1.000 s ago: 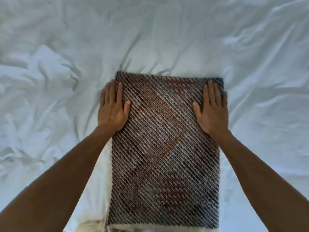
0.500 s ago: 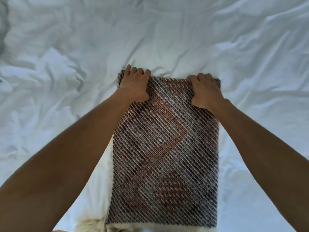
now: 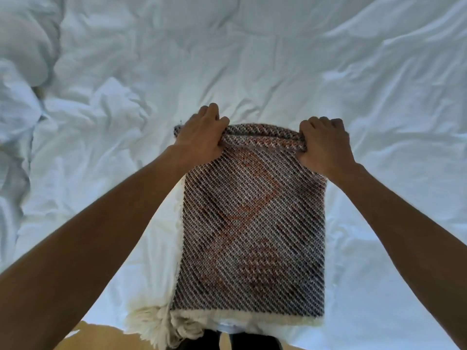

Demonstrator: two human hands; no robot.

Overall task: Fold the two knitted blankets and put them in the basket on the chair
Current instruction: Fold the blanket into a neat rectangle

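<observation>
A knitted blanket (image 3: 252, 228) with dark, grey and orange diagonal stitches lies folded in a long rectangle on the white bed, its cream fringe at the near edge. My left hand (image 3: 202, 137) grips the far left corner and my right hand (image 3: 326, 145) grips the far right corner. The far edge is lifted and curled toward me between both hands. No basket, chair or second blanket is in view.
A rumpled white sheet (image 3: 252, 59) covers the bed on all sides of the blanket. A cream tasselled fringe (image 3: 151, 324) hangs at the bed's near edge. A strip of wooden floor (image 3: 101, 337) shows below it.
Both hands slid from lying flat on the blanket up to its far edge, curled round the corners, and have lifted that edge toward me.
</observation>
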